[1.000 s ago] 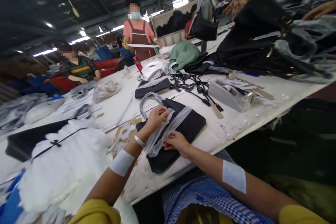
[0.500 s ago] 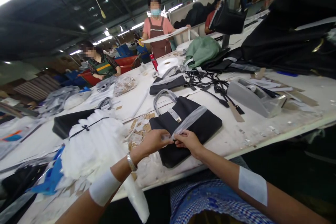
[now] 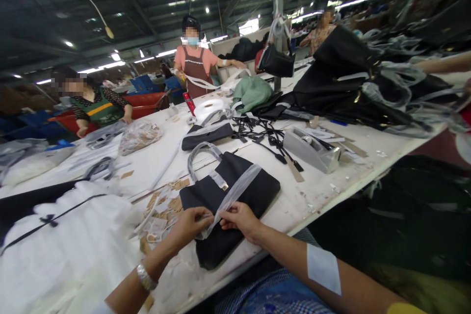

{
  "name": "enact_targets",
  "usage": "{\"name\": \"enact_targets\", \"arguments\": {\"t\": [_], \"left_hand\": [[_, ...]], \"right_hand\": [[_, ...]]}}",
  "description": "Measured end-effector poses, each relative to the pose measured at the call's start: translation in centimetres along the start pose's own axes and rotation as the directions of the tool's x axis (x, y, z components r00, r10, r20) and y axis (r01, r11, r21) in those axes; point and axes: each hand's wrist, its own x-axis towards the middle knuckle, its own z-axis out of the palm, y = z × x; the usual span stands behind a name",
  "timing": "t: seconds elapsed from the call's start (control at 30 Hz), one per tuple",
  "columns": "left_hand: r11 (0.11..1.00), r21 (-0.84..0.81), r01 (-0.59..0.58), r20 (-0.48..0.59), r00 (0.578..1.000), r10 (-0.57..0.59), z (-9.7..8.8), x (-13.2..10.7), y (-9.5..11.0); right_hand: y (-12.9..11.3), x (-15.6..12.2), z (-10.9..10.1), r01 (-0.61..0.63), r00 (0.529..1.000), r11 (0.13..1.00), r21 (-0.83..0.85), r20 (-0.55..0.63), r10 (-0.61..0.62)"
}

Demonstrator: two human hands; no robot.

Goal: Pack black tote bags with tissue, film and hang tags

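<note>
A black handbag (image 3: 253, 191) lies flat on the white table in front of me, its wrapped handle (image 3: 202, 149) pointing away to the left. Across the bag runs a translucent wrapping strip (image 3: 239, 184). My left hand (image 3: 195, 225) pinches the strip's near end at the bag's left side. Close beside it, my right hand (image 3: 237, 221) holds the same strip between thumb and fingers over the bag. A small wrapped piece with a gold-coloured fitting (image 3: 219, 180) sits near the handle base.
A tape dispenser (image 3: 309, 147) stands right of the bag, near several black straps (image 3: 272, 137). White wrapping bundles (image 3: 73, 235) fill the left. Small brown tags (image 3: 165, 211) are scattered nearby. Another black bag (image 3: 206, 135) lies beyond. Co-workers stand across the table (image 3: 368, 167).
The view has turned right, so the bag and table appear further left. Both hands still grip the strip, with a longer stretch now showing between and below them.
</note>
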Motion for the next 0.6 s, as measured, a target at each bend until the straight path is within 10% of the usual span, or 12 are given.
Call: {"name": "enact_targets", "arguments": {"t": [0.2,0.6], "left_hand": [[0.991,0.045,-0.128,0.027,0.992,0.127,0.4,-0.6,0.5],[0.991,-0.132,-0.006,0.122,0.992,0.022,-2.6,-0.9,-1.0]], "right_hand": [[0.0,-0.1,-0.1,0.012,1.000,1.000,-0.004,0.021,-0.012],[-0.1,-0.3,-0.4,-0.008,0.998,0.999,-0.041,0.059,0.010]]}}
